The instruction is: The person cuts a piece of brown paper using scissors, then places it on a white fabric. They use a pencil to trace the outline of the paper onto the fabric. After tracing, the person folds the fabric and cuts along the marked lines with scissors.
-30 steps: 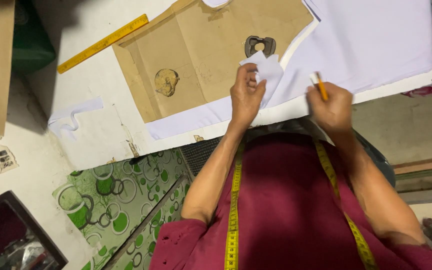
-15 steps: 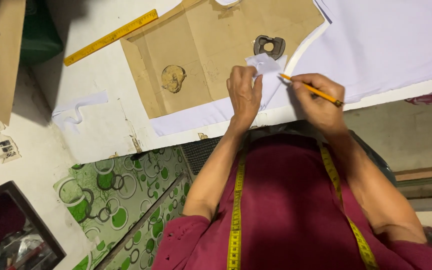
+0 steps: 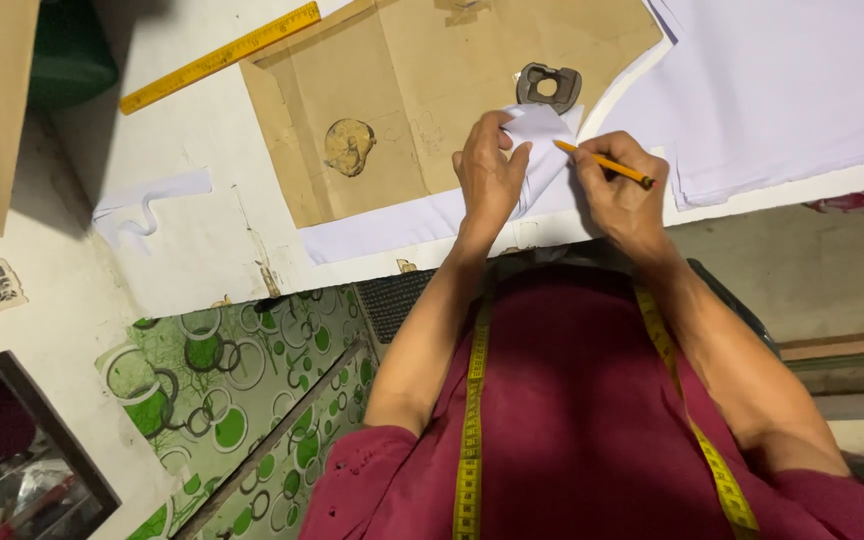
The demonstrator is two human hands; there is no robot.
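Head view shows your left hand [image 3: 489,175] pressed flat on a small folded piece of white fabric [image 3: 537,150], fingers spread and slightly curled, the thumb and forefinger pinching its upper edge. Your right hand [image 3: 620,190] is closed around a yellow wooden pencil [image 3: 604,164], gripped between thumb and first fingers, with the tip pointing toward your left fingertips and touching the white fabric just beside them.

The white fabric lies between your two hands, partly on a large sheet of brown pattern paper [image 3: 422,80] that stretches away beyond your left fingers. Just past your left fingertips, a dark metal weight with a hole in it [image 3: 549,86] rests on the brown paper, close to the fabric's top corner. Farther off to the left of your left hand sits a round, dull yellowish lump [image 3: 349,146] on the same paper. A yellow ruler [image 3: 220,57] lies well apart, beyond that. To the right of your right hand is a stack of white cloth sheets [image 3: 772,90]. A yellow measuring tape [image 3: 472,400] hangs round your neck, over your maroon shirt.
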